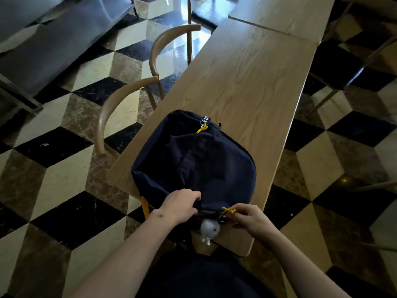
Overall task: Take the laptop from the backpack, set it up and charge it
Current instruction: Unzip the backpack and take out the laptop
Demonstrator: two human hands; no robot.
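A dark navy backpack (193, 155) lies flat on the near end of a long wooden table (253, 82). My left hand (180, 205) grips the fabric at the backpack's near edge. My right hand (251, 218) pinches a yellow zipper pull (228, 210) at that same edge. A small white plush charm (209, 229) dangles from a ring below the zipper, over the table's edge. A second yellow zipper pull (202, 127) sits at the far end of the bag. No laptop or charger is visible.
Two curved wooden chairs (113, 108) (169, 39) stand along the table's left side. A second table (285, 14) adjoins at the far end. Another chair (352, 67) is on the right. The floor is checkered tile.
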